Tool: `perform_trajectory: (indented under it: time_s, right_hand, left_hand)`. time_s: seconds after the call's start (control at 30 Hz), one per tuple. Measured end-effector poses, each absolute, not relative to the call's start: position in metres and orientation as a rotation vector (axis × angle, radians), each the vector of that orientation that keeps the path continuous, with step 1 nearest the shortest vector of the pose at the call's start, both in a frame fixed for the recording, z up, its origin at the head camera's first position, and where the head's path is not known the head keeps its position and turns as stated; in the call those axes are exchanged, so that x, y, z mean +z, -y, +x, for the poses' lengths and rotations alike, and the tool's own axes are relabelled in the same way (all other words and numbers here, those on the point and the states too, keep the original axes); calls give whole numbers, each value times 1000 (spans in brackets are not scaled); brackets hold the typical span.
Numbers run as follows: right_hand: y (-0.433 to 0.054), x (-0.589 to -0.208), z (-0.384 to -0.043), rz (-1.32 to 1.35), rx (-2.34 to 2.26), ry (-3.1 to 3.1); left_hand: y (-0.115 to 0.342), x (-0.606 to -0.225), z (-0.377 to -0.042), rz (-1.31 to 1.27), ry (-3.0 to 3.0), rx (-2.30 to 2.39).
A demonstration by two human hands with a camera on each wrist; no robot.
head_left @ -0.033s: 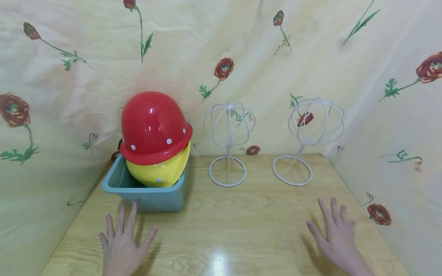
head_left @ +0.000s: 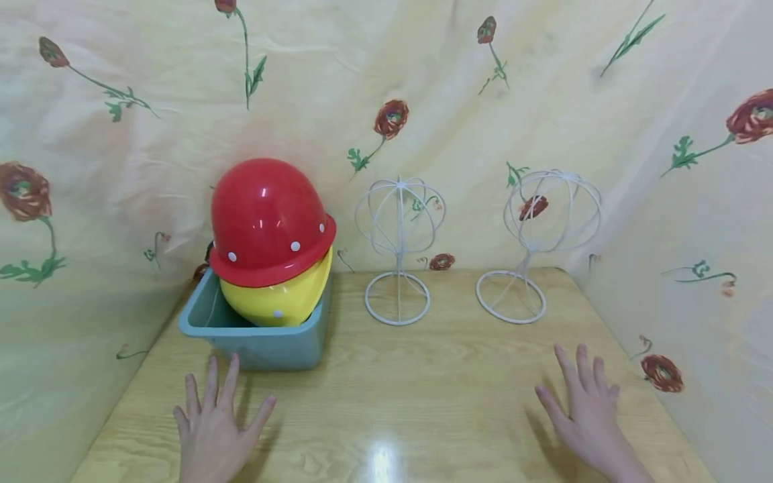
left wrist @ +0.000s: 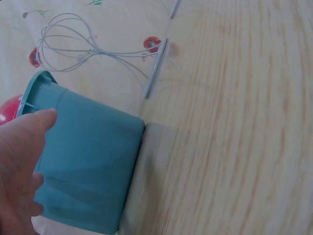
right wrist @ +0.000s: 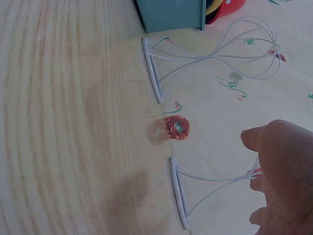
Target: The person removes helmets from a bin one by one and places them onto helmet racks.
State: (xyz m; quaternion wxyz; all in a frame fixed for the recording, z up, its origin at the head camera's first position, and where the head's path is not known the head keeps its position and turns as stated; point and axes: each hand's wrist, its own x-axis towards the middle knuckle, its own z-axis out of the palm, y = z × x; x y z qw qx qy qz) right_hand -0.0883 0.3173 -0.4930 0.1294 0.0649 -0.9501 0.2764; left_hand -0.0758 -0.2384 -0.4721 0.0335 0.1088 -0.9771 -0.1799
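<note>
A red hard hat [head_left: 266, 221] sits on top of a yellow hard hat [head_left: 272, 298], both in a blue-green plastic bin [head_left: 272, 349] at the left of the table. My left hand [head_left: 214, 433] is held in front of the bin with its fingers spread, holding nothing. In the left wrist view its thumb overlaps the bin wall [left wrist: 93, 156]. On the right side, my right hand [head_left: 588, 419] has its fingers extended and apart, with nothing in them. Two white wire stands with round cage tops are at the back, a middle stand [head_left: 398, 255] and a right stand [head_left: 525, 258].
The wood-grain table [head_left: 410, 389] reaches back to a cream curtain [head_left: 338, 67] printed with red flowers. More of this cloth hangs along both sides. The right stand's round top leans to the right.
</note>
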Motion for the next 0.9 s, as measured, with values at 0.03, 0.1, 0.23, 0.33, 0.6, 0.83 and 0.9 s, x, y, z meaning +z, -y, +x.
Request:
perform_trajectory:
  time_s: [0.03,0.1,0.23,0.33,0.6,0.83,0.9]
  right_hand:
    - [-317,-493,-88,190,804,2760]
    - [-318,-493,-89,194,796,2754]
    - [-317,-490,-91,206,796,2730]
    - [-313,-488,-92,230,815,2713]
    - [-295,-480,-100,315,916,2682]
    - [-275,-464,-110,395,1031,2688]
    - [-267,-460,-113,403,985,2673]
  left_hand:
    - [238,-472,-76,325,2993,-556]
    - [239,-472,-75,308,2976,-563]
    - [241,-471,-76,252,2908,-562]
    - [243,-469,-77,240,2886,-555]
    - [249,-467,-77,197,2837,-578]
    - [264,-466,-82,267,2825,-791]
    - [272,-465,-84,316,2809,-891]
